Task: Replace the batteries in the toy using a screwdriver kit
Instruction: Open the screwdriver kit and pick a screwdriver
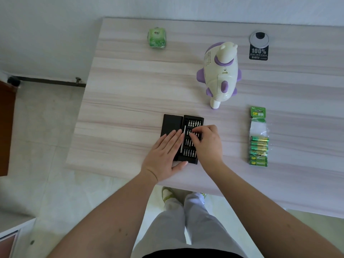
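Mid-frame, the flat, straight-fingered left hand (164, 152) pins the screwdriver kit (183, 139) while the right hand (205, 141) curls fingertips onto a bit; pull straight up, toy (220, 74) waits upper right.

Matt black plastic kit case (170, 125) – glossy plastic toy (221, 71) – wood-grain table (130, 86).
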The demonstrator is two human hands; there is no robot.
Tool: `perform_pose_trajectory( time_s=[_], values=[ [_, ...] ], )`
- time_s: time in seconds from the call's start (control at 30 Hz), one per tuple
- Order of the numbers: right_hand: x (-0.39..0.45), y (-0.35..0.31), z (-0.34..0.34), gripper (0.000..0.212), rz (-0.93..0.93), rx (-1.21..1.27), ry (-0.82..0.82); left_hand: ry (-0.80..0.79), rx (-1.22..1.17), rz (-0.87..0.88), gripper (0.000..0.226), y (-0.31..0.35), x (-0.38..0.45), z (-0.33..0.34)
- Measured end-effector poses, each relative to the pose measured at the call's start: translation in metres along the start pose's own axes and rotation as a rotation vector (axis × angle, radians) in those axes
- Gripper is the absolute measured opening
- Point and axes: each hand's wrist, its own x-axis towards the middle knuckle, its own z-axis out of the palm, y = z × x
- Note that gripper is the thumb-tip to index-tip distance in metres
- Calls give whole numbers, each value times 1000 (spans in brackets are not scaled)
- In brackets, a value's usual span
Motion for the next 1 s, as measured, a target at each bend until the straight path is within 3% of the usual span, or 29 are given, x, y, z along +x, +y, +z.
perform_pose_trajectory(
  time_s=[0.63, 0.8, 1.0],
  values=[
    [9, -6, -8, 5, -57, 146, -40, 6, 9, 2, 80, 1, 0, 0],
    [21, -10, -2, 19, -165, -107, -122, 25, 8, -2, 78, 0, 1, 1],
    [22, -17, 4, 23, -200, -245, -115, 35, -12, -5, 80, 0, 1, 0]
  ],
)
